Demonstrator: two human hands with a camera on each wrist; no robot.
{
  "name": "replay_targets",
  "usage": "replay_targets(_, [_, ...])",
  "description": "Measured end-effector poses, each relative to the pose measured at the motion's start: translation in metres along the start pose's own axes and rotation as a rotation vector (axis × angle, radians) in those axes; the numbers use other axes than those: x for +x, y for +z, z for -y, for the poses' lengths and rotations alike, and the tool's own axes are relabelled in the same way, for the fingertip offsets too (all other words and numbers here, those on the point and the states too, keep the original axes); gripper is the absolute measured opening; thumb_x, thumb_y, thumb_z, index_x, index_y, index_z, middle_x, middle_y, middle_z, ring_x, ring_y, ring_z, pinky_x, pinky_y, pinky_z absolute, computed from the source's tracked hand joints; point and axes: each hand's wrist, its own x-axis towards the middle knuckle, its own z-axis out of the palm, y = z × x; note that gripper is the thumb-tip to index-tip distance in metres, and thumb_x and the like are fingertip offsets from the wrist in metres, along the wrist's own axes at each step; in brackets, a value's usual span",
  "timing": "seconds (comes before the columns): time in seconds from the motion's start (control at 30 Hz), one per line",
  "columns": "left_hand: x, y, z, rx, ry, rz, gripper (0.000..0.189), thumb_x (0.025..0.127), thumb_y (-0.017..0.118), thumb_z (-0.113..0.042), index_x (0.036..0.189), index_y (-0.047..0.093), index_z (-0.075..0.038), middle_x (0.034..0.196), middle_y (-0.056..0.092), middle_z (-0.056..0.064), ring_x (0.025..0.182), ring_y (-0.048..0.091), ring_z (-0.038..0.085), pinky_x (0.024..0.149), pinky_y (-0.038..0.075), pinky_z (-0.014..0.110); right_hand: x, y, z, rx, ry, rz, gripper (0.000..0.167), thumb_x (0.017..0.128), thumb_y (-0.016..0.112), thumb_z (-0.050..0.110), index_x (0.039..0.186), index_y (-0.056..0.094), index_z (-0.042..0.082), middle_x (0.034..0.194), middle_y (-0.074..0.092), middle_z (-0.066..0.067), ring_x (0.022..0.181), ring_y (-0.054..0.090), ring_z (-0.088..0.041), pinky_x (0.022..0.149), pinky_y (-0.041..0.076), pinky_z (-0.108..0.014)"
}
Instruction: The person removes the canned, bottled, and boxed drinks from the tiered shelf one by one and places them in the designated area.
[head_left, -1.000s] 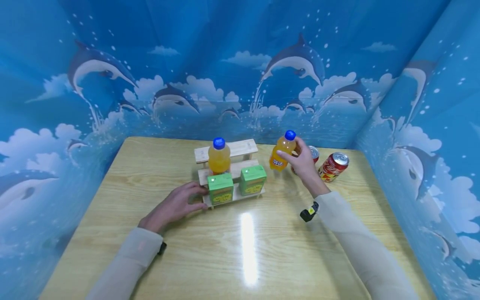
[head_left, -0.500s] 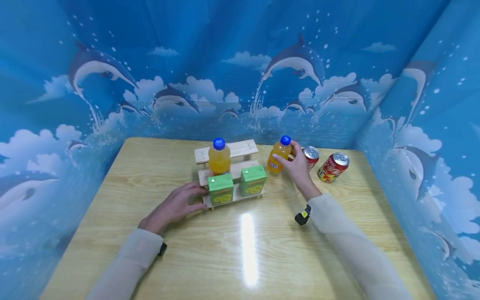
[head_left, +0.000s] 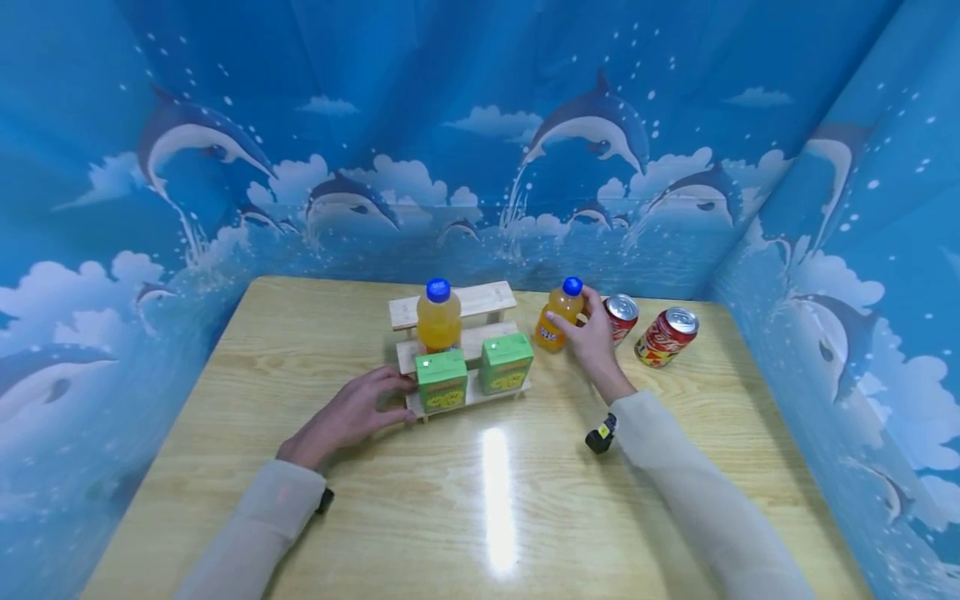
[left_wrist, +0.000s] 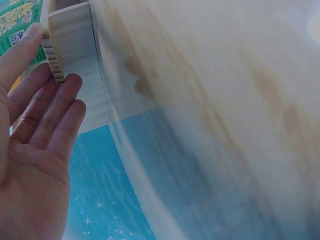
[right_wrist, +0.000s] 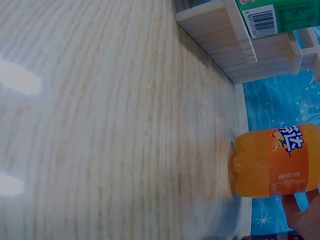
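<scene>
My left hand [head_left: 352, 412] holds the left end of a wooden step rack [head_left: 401, 312]; in the left wrist view its thumb and fingers [left_wrist: 72, 82] lie about the rack's end. My right hand [head_left: 596, 342] grips a small bottle of orange soda [head_left: 553, 325] with a blue cap, upright to the right of the rack. Whether its base touches the table cannot be told. A second orange soda bottle [head_left: 438, 317] stands on the middle step. Two green drink cartons [head_left: 442, 383] sit on the lowest step, the right carton [head_left: 506, 367] apart from the left one.
Behind my right hand stands a red soda can [head_left: 621, 312], with another red can [head_left: 666, 337] farther right. The wooden table [head_left: 420, 517] ends at a blue dolphin-print curtain [head_left: 450, 125] at the back and sides.
My right hand has moved left and slightly nearer with the orange soda bottle, which stands straighter now. More of the can behind it shows. My left hand stays in place on the rack.
</scene>
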Motion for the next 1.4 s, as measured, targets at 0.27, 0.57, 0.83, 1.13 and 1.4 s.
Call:
replay_targets(0.27, [-0.001, 0.001, 0.001, 0.005, 0.01, -0.008, 0.05, 0.097, 0.084, -0.035, 0.14, 0.072, -0.012, 0.144, 0.068, 0.01, 0.138, 0.063, 0.036, 0.119, 0.05, 0.062, -0.002, 0.001, 0.0, 0.006, -0.02, -0.014, 0.074, 0.097, 0.085, 0.016, 0.158, 0.046, 0.004, 0.158, 0.055, -0.019, 0.15, 0.051, -0.037, 0.129, 0.042, -0.055])
replay_targets(0.57, [-0.002, 0.0, 0.001, 0.009, 0.011, -0.01, 0.05, 0.097, 0.083, -0.035, 0.14, 0.071, -0.013, 0.145, 0.068, 0.01, 0.139, 0.063, 0.036, 0.119, 0.05, 0.062, -0.002, 0.002, 0.001, -0.021, -0.063, -0.012, 0.076, 0.097, 0.084, 0.012, 0.16, 0.043, 0.005, 0.16, 0.052, -0.021, 0.151, 0.048, -0.04, 0.13, 0.039, -0.058])
replay_targets(0.83, [0.0, 0.0, 0.001, -0.002, -0.002, -0.003, 0.051, 0.097, 0.083, -0.036, 0.141, 0.071, -0.013, 0.147, 0.067, 0.01, 0.141, 0.061, 0.036, 0.12, 0.049, 0.062, -0.004, -0.002, 0.013, -0.027, -0.135, 0.009, 0.078, 0.099, 0.083, 0.02, 0.164, 0.041, 0.013, 0.162, 0.05, -0.017, 0.153, 0.046, -0.037, 0.132, 0.035, -0.058])
replay_targets(1.13, [0.0, -0.001, 0.001, 0.003, 0.004, 0.004, 0.051, 0.098, 0.082, -0.037, 0.141, 0.071, -0.012, 0.146, 0.067, 0.011, 0.14, 0.062, 0.037, 0.12, 0.049, 0.063, -0.004, -0.01, 0.042, -0.005, -0.241, 0.03, 0.072, 0.104, 0.077, 0.02, 0.164, 0.04, 0.01, 0.166, 0.049, -0.015, 0.158, 0.042, -0.032, 0.137, 0.027, -0.053])
replay_targets(1.4, [0.0, -0.001, 0.001, -0.002, -0.012, 0.013, 0.051, 0.099, 0.082, -0.038, 0.142, 0.071, -0.013, 0.145, 0.067, 0.008, 0.139, 0.062, 0.035, 0.12, 0.05, 0.062, -0.008, -0.006, 0.063, -0.017, -0.322, 0.054, 0.07, 0.104, 0.077, 0.017, 0.164, 0.042, 0.012, 0.166, 0.051, -0.009, 0.159, 0.042, -0.025, 0.138, 0.026, -0.049])
